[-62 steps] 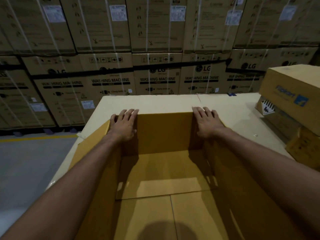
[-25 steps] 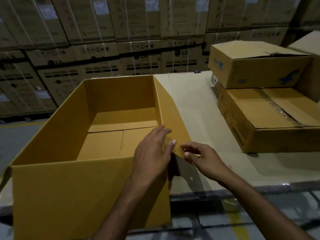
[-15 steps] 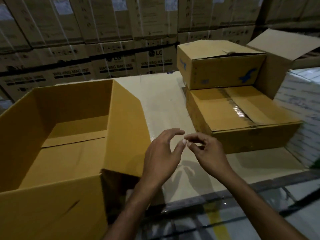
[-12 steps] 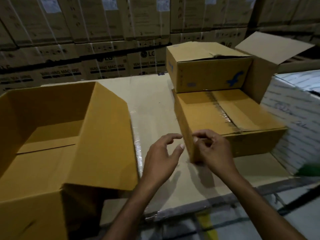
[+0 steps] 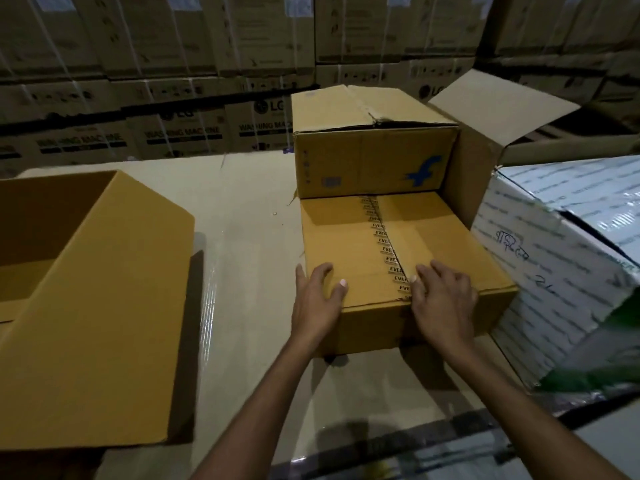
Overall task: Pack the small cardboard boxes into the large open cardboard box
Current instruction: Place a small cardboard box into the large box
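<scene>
The left hand [image 5: 317,301] lies with spread, fairly straight fingers over the near left corner of a taped small box [image 5: 349,240] at the centre of the frame. The right hand [image 5: 445,301] rests beside it on the box's tape, fingers loosely bent, gripping nothing. A second small box [image 5: 363,161] with a blue logo sits on top, at the back. The large open box [image 5: 104,289] stands empty at the left on the table [image 5: 242,220], well apart. A white wrapped carton [image 5: 554,271] is at the right.

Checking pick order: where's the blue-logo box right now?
Head view, right of centre: the blue-logo box sits on the rear of the taped box under the left hand and right hand, with an open-flapped box at its right.
</scene>
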The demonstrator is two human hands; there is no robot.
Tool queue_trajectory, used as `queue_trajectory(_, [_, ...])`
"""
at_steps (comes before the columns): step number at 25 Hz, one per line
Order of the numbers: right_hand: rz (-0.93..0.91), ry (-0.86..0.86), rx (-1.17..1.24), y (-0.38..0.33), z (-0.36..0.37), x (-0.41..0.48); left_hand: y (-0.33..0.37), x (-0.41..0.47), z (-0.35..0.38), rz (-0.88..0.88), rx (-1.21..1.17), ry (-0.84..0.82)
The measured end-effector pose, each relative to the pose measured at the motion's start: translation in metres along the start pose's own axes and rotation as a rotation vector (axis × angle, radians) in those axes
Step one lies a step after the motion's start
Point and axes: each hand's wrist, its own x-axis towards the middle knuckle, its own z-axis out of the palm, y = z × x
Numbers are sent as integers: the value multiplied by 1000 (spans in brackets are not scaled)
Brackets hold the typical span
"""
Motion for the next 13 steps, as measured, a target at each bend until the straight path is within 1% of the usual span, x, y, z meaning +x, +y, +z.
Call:
queue_trajectory(4, [-12,20,-31,-1,6,-3,-15,-3,1,32,-53,74])
queue_trajectory(8, [-54,36,-73,-15,2,-21,-14,-21,-4,64,27,150])
queue_trajectory(10, [-58,37,-55,-18,-4,-20,-16,-25,-8,79,78,148])
queue_trajectory(13, [-6,46,-52,-10,-24,3,-16,-22,-14,39,50,113])
